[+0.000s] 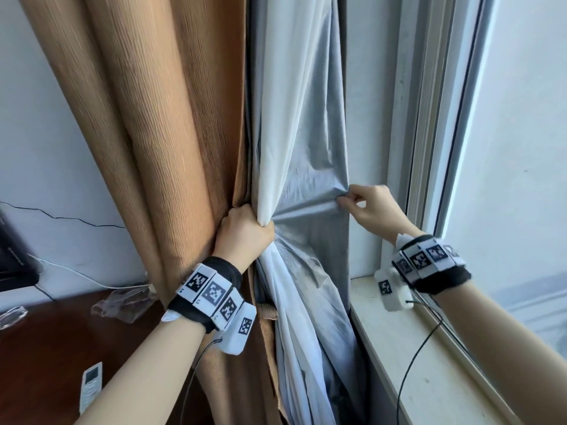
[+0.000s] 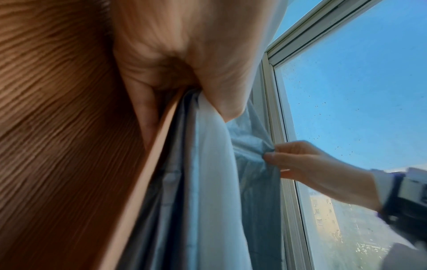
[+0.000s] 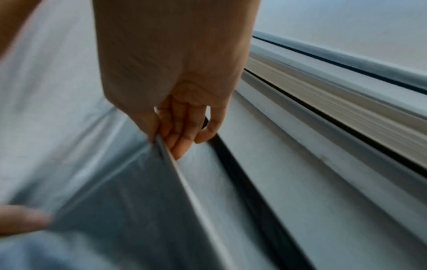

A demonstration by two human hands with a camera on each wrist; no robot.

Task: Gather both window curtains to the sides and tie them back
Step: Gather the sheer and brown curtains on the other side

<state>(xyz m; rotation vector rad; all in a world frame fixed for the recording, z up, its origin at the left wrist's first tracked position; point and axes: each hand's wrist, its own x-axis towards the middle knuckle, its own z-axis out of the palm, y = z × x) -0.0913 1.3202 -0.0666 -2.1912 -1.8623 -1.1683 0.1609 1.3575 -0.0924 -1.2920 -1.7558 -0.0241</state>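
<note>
Fingers (image 3: 182, 138) of the right hand (image 1: 372, 207) are pressed together and pinch the free edge of the grey lining (image 1: 310, 191) against the thumb, drawing that edge out to the right, close to the window frame (image 1: 429, 148). The right forearm reaches in from the lower right over the windowsill (image 1: 399, 348), wrist raised and a marker band (image 1: 426, 260) strapped round it.

The left hand (image 1: 244, 236) is closed in a fist round the gathered brown curtain (image 1: 153, 118) and the bunched white and grey folds behind it, knuckles up, thumb side toward the lining. Its forearm rises from the lower left, and it too wears a marker band.

The curtain hangs at the left side of the window, in thick vertical folds, its lining stretched taut between the two hands. A remote control (image 1: 90, 386) lies on the dark wooden table (image 1: 61, 348) at lower left.
</note>
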